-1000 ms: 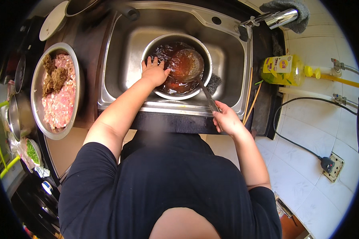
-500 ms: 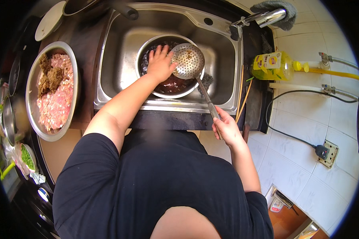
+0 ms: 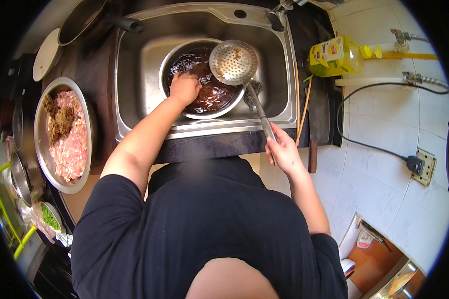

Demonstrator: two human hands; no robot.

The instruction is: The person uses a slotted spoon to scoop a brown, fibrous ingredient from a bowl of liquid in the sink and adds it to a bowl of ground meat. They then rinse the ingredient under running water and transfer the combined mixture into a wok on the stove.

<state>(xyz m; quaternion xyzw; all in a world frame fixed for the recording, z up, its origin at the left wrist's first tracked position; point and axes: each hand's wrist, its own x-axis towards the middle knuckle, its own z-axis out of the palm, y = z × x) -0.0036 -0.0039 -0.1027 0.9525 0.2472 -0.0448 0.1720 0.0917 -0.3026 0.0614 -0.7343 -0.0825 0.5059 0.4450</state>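
Note:
A round metal basin of dark reddish-brown liquid sits in the steel sink. My left hand reaches into the basin's left side, knuckles up and fingers bent down; the fingertips are lost in the liquid, so whether they hold anything is hidden. My right hand is closed round the handle of a perforated metal skimmer. Its round head is over the right part of the basin, wet on top, with a little brownish matter on it.
On the left counter stands a metal bowl of pinkish minced meat with a brown clump. Behind it are a white lid and a dark pan. To the sink's right are chopsticks, a yellow liquid bottle and a plugged-in cable.
My left hand has drawn back from the skimmer's head toward the basin's left side, its spread fingers now bent down into the liquid. The right hand keeps its hold; the view has shifted slightly.

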